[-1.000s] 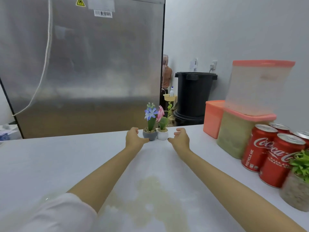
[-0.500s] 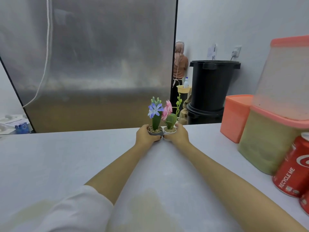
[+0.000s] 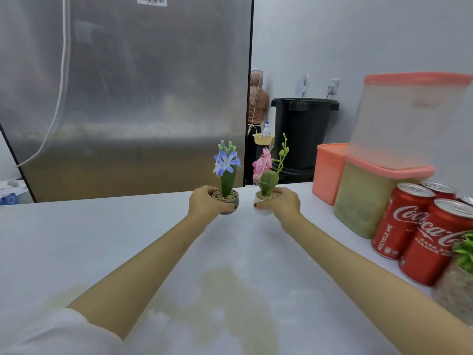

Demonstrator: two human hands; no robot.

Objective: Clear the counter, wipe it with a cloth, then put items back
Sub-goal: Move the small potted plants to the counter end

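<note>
Bottom of frame: a yellowish stain [image 3: 225, 298] spread across the white counter [image 3: 76, 247], unwiped. Both bare forearms ran up from the lower corners toward mid-frame.

Lower right edge: a blurred speckled pot with green leaves [image 3: 458, 275], then a cluster of red Coca-Cola cans [image 3: 430, 237] standing upright, touching one another.

Centre: left hand [image 3: 204, 204] had its fingers wrapped around the small grey pot with the blue artificial flower [image 3: 226, 198]; right hand [image 3: 284, 203] was closed likewise around the small white pot with the pink artificial flower [image 3: 265, 201]. Pots upright, just beside each other with a gap between. Whether they rested on the counter or were just lifted, could not tell. Likely one pot per hand so both come off in a single trip, gripped low at the bowl so the top-heavy stems stay vertical.

Right, beyond the cans: a clear tub of greenish contents with salmon lid [image 3: 368, 198], a frosted salmon-lidded container [image 3: 409, 119] stacked on it, a salmon box [image 3: 329, 172] behind. These crowded the right side, so carrying that way looked obstructed.

Far: a steel refrigerator panel [image 3: 128, 98] filling upper left; a black bin [image 3: 302, 131] upper centre-right, a person standing beside it.
</note>
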